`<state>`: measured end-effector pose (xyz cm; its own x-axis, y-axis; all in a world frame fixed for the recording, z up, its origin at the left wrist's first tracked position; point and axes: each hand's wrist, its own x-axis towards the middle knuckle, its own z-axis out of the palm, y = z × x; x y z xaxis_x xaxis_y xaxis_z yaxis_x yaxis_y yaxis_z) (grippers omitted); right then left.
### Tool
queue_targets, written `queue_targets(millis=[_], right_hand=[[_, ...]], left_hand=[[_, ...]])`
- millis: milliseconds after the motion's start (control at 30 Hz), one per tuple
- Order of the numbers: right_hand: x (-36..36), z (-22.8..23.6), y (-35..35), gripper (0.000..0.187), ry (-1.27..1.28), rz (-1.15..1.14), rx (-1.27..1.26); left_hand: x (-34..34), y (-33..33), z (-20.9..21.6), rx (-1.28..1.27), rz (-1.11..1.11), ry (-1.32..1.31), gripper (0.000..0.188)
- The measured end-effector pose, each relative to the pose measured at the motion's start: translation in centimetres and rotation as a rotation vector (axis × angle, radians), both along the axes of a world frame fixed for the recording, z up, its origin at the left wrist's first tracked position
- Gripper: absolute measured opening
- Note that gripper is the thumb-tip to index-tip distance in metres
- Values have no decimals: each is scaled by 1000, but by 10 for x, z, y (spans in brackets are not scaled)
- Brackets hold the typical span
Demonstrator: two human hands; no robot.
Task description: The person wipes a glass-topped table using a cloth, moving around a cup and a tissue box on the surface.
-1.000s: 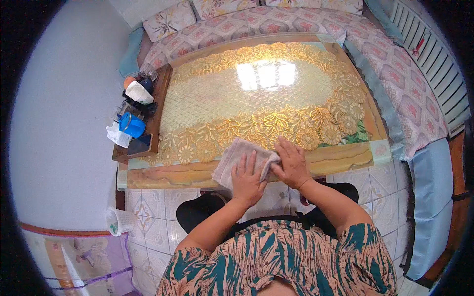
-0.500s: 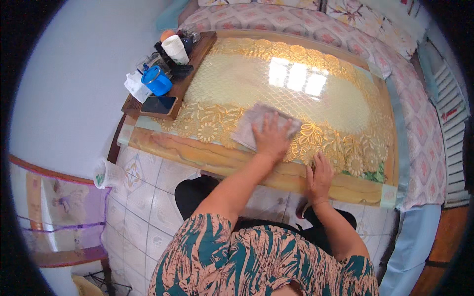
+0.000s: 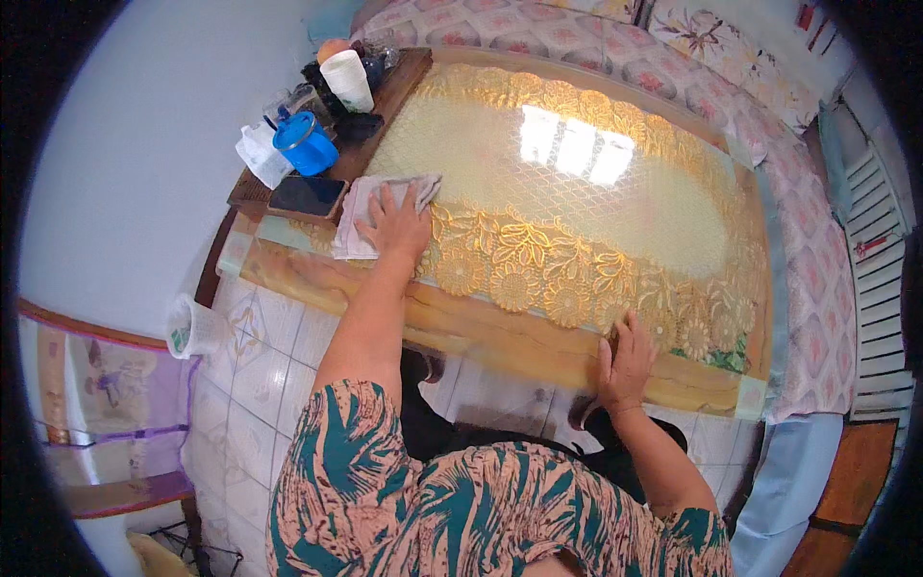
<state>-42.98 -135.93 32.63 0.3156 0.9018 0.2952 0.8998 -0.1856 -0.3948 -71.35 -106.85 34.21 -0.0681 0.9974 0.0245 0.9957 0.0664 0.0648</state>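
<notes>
My left hand [image 3: 396,229] lies flat with its fingers spread, pressing on a light greyish-pink cloth [image 3: 357,227]. The cloth rests on the clear-covered table [image 3: 567,207], at its left end and close beside a phone [image 3: 308,197]. Under the table's cover show golden lace flowers and leaves. At the near edge, right of the middle, my right hand [image 3: 627,365] rests on the tabletop with its fingers stretched out and nothing held.
A dark wooden tray [image 3: 396,99] on the table's left end bears a blue lidded mug [image 3: 305,144], white cups [image 3: 347,81], a white packet [image 3: 261,154] and the phone. A patterned sofa [image 3: 808,250] borders the far and right sides. A white bin [image 3: 195,327] stands on the tiled floor.
My left hand has slid the cloth leftward across the table, from near its middle to beside the phone and tray. My right hand has stayed at the near edge.
</notes>
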Motion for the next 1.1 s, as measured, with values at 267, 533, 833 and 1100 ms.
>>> queue_targets(millis=[267,533,833,1100], right_hand=[[2,-10,2,42,-46,17,9],[5,-11,1,38,-5,39,15],[3,-9,2,37,-13,25,22],[9,-17,2,40,11,29,-19]], left_hand=[[58,-131,1,-3,-545,55,56],[99,-234,-7,17,-856,-318,58],[-80,-144,1,86,-244,-13,52],[-195,-63,1,23,106,7,53]])
